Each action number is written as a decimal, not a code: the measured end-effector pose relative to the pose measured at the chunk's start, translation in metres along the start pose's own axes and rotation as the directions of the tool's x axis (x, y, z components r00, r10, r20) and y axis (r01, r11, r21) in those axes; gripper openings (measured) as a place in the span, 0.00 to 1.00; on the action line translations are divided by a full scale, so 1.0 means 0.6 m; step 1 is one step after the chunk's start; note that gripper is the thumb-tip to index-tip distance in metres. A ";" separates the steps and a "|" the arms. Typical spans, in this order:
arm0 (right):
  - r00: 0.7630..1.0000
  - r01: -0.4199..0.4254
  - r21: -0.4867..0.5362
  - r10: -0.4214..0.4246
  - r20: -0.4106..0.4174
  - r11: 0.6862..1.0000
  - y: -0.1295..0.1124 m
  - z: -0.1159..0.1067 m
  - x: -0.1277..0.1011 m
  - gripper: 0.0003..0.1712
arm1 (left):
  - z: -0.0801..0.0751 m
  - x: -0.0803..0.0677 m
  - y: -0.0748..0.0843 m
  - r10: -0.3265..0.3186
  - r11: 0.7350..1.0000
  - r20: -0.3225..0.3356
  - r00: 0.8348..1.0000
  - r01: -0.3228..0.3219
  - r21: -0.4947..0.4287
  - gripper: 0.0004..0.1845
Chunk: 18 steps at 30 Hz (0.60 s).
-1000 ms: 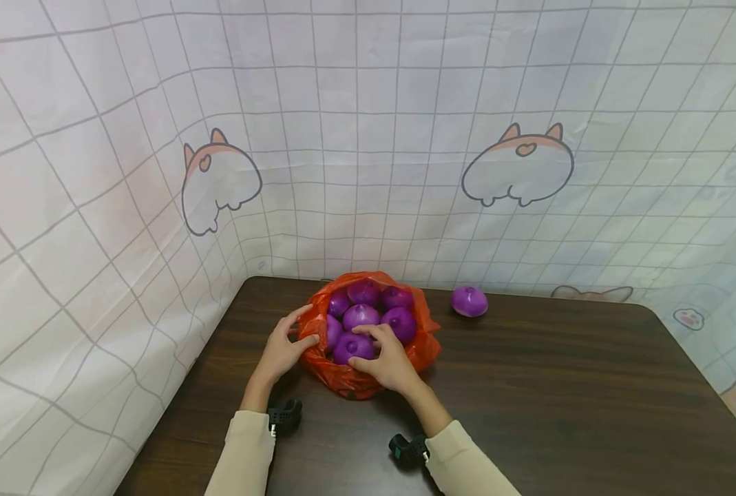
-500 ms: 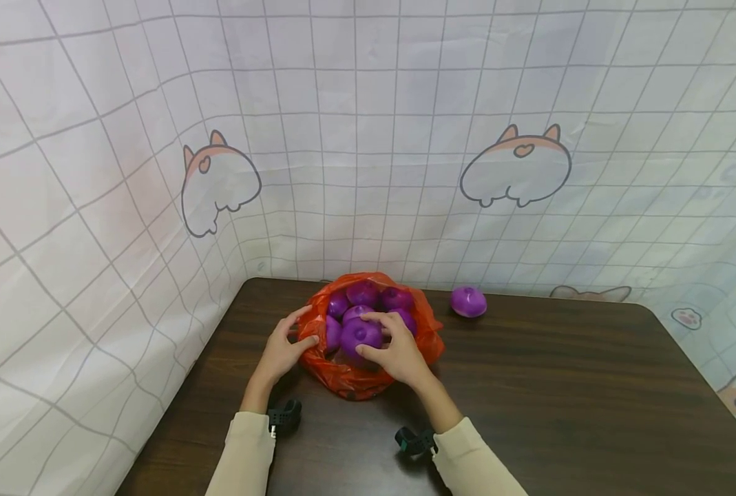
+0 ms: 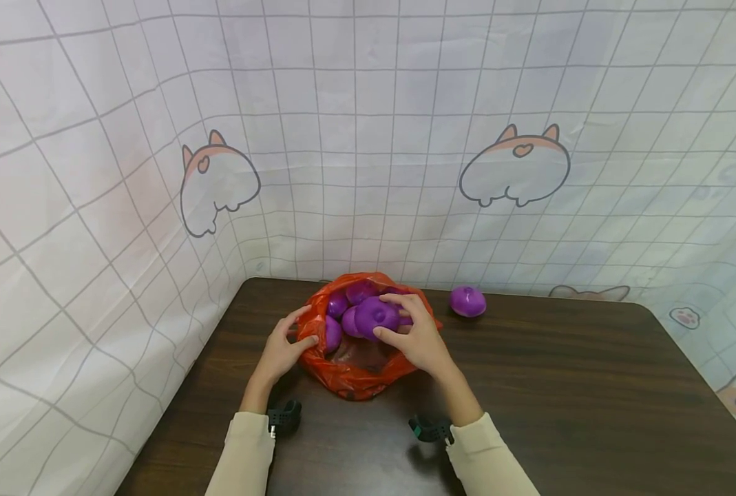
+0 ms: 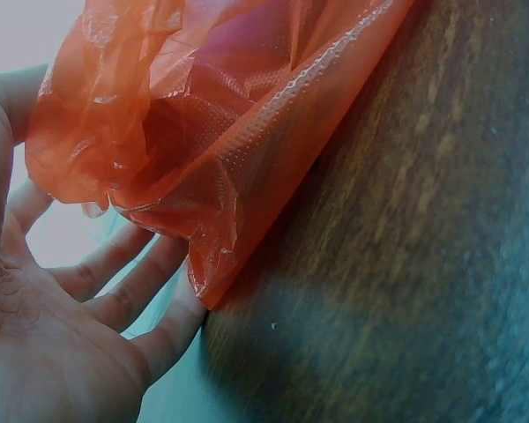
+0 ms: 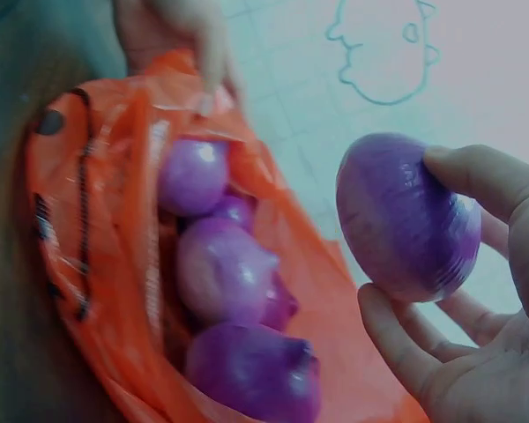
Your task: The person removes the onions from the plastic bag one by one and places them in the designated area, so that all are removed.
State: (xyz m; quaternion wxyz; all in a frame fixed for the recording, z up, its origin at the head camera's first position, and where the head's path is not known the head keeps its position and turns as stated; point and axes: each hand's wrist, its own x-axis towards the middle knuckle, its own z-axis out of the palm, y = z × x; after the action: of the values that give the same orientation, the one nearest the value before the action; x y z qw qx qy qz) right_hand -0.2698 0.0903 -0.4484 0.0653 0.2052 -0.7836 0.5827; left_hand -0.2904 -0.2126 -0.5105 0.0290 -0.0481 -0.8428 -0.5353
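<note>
The right hand [image 3: 420, 341] grips one purple onion [image 3: 376, 313], fingers and thumb curled round it, and holds it clear above the mouth of the orange plastic bag [image 3: 349, 375]. In the right wrist view the onion sits between thumb and fingertips, apart from the bag. The left hand [image 3: 281, 348] pinches the bag's left rim between thumb and fingers; in the left wrist view its other fingers lie relaxed beside the plastic. Several more purple onions [image 3: 343, 313] lie inside the bag. The bag rests on the dark wooden table [image 3: 560, 386]. A single onion [image 3: 467, 302] lies on the table right of the bag, apart from it.
</note>
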 end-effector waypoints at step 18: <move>0.990 -0.053 0.017 0.055 -0.128 0.998 -0.004 -0.086 -0.005 0.33 | 0.000 0.002 -0.003 -0.003 1.000 0.007 1.000 0.003 0.002 0.35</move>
State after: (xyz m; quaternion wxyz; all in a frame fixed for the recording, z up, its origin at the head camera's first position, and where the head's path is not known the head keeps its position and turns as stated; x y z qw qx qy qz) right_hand -0.2731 0.1388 -0.4309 0.0986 0.1463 -0.7790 0.6016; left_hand -0.2918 -0.2134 -0.5120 0.0254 -0.0485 -0.8433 -0.5346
